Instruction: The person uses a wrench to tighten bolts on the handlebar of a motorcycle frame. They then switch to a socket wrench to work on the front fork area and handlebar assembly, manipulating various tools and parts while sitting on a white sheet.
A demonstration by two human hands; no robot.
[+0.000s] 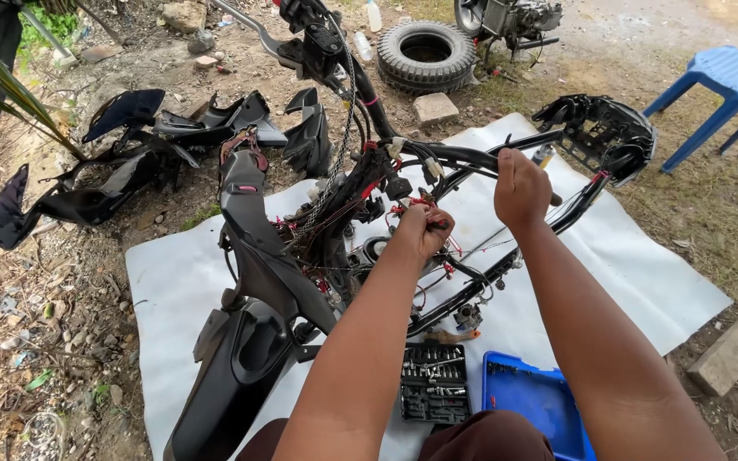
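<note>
White sheet [642, 282] over littered outdoor dirt [53, 299].

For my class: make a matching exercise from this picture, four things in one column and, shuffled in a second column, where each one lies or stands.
Things:
1. tyre
2. blue stool
3. socket set
4. loose black body panels

Places:
A. on the white sheet, near the bottom edge, below the frame
B. on bare ground at the left, off the sheet
C. at the top, beyond the sheet, lying flat
D. on grass at the upper right

Pairs: 1-C, 2-D, 3-A, 4-B
</note>
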